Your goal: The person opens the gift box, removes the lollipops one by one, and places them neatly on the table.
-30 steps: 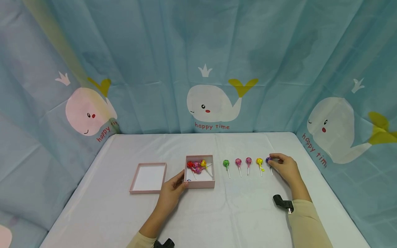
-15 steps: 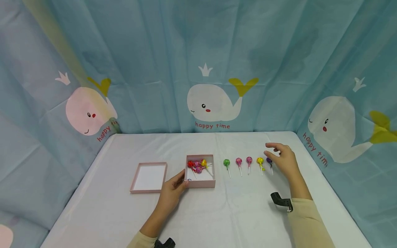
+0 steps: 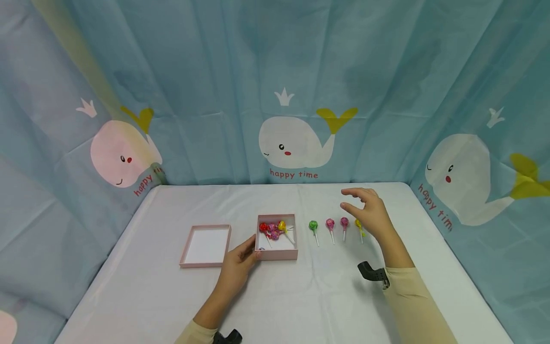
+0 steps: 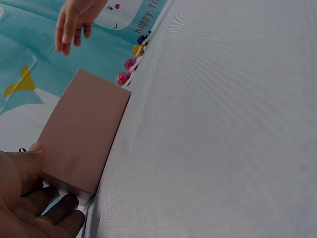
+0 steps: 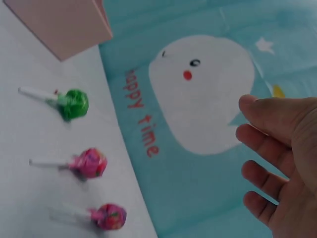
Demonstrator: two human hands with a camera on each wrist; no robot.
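Observation:
My left hand point(image 3: 237, 266) grips the near left corner of a pink open box point(image 3: 278, 256); its thumb lies on the wall in the left wrist view. Inside the box are several lollipops, among them a red lollipop point(image 3: 263, 227) and a yellow one. My right hand point(image 3: 369, 210) hovers above the row at the right, holding nothing, thumb and fingers apart. In that row lie a green lollipop point(image 3: 313, 224), two pink lollipops point(image 5: 91, 162) and a yellow lollipop point(image 3: 359, 226). A purple lollipop point(image 4: 142, 38) at the row's end is hidden behind my right arm in the head view.
Left of the box lies its shallow pink-edged lid point(image 3: 206, 265), inner side up. A white cloth point(image 3: 309, 296) covers the table. Blue curtains point(image 3: 215, 143) with whale prints stand at the back and both sides.
My right hand has let go of the purple lollipop, leaving it at the row's right end, then risen and moved left. The left hand stays on the box.

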